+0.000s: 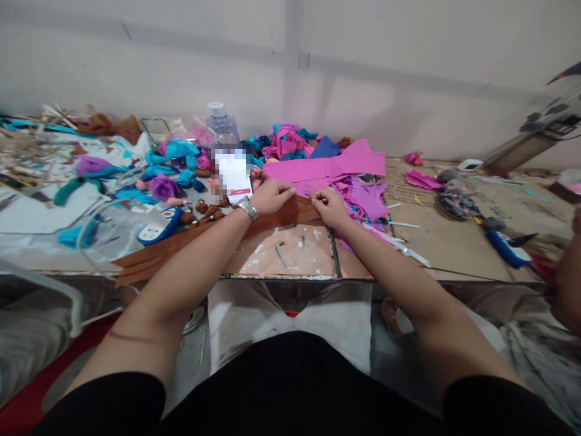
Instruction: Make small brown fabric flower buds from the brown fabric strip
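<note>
A long brown fabric strip (181, 242) runs across the table from the lower left up to my hands. My left hand (271, 197), a watch on its wrist, is closed on the strip's upper end. Just to the right, my right hand (330, 206) pinches the same end, fingers pressed together. Both hands sit in front of a pink fabric sheet (331, 166) and a purple fabric pile (367, 200).
Teal, purple and pink fabric flowers (172, 169) crowd the left, with small brown rolled pieces (202, 211), a plastic bottle (222, 121), a power strip (158, 224) and a blurred card (232, 172). A blue-handled cutter (508, 248) lies right. Another person's arm (567, 284) shows at the right edge.
</note>
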The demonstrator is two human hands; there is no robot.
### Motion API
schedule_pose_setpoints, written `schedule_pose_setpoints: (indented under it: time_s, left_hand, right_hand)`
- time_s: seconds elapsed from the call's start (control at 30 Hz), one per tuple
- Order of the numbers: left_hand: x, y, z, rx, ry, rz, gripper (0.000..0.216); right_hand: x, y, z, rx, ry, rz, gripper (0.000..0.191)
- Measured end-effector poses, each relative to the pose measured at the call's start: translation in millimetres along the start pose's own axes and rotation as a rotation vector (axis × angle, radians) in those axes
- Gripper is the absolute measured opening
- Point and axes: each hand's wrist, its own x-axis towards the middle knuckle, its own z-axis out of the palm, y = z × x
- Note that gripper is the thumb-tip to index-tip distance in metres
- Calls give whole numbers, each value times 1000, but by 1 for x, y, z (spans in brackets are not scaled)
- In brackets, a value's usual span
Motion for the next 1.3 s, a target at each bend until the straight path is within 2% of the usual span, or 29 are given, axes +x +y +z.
schedule_pose_setpoints:
  time_s: [0.13,0.23,0.6,0.87,1.07,1.3]
  left_hand:
    - [-1,4,-2,-79,4,23,33]
    - [-3,7,-2,-104,-15,37,32]
    - [-1,3,-4,-67,9,38,40]
    - [1,0,-2,13,24,11,50]
    - [-4,6,4,-83,-47,84,44]
    - [-5,10,6,-38,-101,82,38]
  right_hand:
    - [-1,0,0,3,11,1,8]
    - [0,1,1,6,12,8,9]
    - [-1,1,1,36,0,31,5]
    - [-1,0,1,37,4,-5,9]
    - [-3,-1,3,82,-35,-15,14]
    - [-5,-3,3,97,-101,-14,13]
